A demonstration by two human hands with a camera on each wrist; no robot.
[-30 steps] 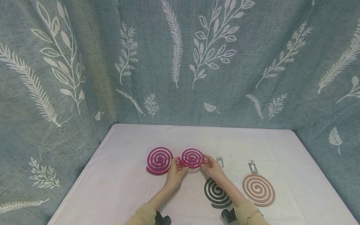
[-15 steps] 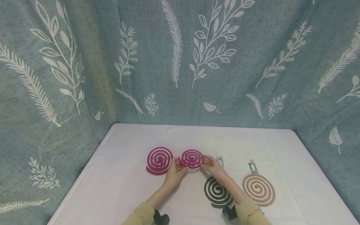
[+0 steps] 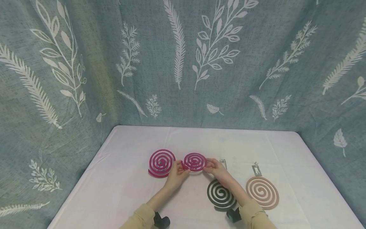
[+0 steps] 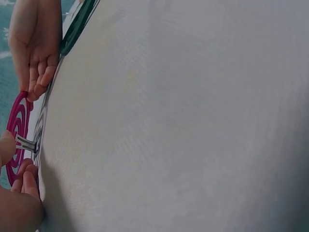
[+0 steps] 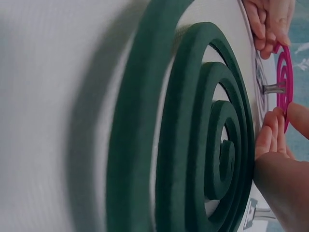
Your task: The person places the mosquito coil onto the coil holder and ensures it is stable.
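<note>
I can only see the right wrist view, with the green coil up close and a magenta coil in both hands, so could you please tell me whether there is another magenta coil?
Observer: Yes, in the head view a second magenta coil is to the left of the held magenta coil.

Operator: Thank you. Is there a coil to the right of the green coil?

Observer: Yes, the head view shows a tan coil there.

Operator: And is anything close to the tan coil, please?

Observer: A small metal piece sits by its far edge in the head view; I can't tell whether they touch.
</note>
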